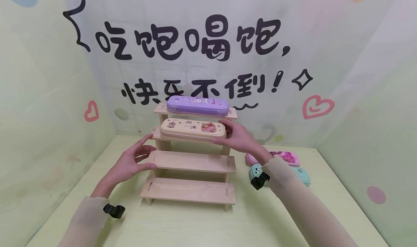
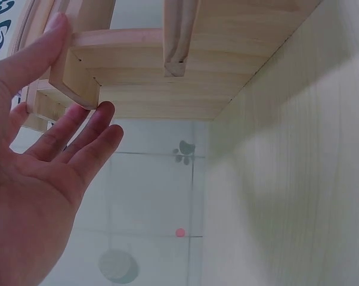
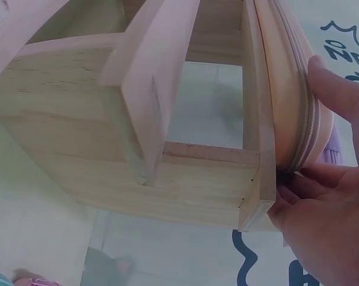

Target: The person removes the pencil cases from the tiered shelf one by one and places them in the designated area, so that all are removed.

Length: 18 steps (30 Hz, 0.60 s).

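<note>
A cream pencil case (image 1: 193, 129) with printed pictures lies on the second tier from the top of a wooden stepped rack (image 1: 190, 161). My right hand (image 1: 239, 136) grips its right end, thumb at the front and fingers round the back; the right wrist view shows the thumb (image 3: 331, 83) by the zipper side. At the rack's left side is my left hand (image 1: 128, 163), fingers spread, fingertips right at the board ends. In the left wrist view those fingers (image 2: 87, 134) meet the corner of a board. A purple pencil case (image 1: 197, 105) occupies the top tier.
To the right of the rack, on the pale table (image 1: 195, 229), lie a pink pencil case (image 1: 286, 158) and a mint green one (image 1: 303, 176), partly behind my right forearm. A printed cloth backdrop (image 1: 208, 69) rises behind and along both sides.
</note>
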Each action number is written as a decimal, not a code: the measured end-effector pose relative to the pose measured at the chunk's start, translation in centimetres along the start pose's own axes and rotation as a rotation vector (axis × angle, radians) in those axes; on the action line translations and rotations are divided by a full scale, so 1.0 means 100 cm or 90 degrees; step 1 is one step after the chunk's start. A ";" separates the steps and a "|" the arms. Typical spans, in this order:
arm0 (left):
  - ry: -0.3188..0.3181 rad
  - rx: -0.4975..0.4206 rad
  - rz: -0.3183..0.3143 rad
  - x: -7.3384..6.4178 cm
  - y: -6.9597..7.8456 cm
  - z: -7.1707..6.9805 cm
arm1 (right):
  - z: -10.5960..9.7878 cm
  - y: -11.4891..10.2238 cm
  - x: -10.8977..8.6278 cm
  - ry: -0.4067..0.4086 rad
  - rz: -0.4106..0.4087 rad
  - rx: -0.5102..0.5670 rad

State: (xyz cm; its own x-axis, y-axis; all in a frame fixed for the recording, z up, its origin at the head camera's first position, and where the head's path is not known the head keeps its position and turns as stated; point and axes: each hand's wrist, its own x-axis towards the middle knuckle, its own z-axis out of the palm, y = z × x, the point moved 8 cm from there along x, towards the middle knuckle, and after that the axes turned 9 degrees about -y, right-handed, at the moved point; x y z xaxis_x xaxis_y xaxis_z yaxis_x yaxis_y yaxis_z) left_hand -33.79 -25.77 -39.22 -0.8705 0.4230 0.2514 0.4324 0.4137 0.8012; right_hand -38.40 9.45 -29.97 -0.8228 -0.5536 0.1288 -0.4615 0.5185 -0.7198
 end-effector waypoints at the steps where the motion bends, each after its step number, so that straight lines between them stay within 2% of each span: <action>1: 0.001 0.000 0.000 0.000 0.000 0.000 | 0.000 0.000 0.001 -0.004 0.001 -0.001; 8: 0.000 -0.009 -0.001 -0.001 -0.002 0.000 | -0.001 -0.002 0.003 -0.009 0.012 0.001; 18: -0.001 -0.013 0.000 -0.001 0.000 0.001 | 0.002 0.001 0.009 -0.034 0.000 0.011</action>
State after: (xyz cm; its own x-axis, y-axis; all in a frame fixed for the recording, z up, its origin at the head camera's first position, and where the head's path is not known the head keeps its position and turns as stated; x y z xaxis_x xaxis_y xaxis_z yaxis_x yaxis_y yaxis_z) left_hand -33.70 -25.73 -39.25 -0.8703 0.4237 0.2510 0.4274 0.3967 0.8124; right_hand -39.12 8.89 -30.08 -0.8034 -0.5882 0.0929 -0.4558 0.5070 -0.7315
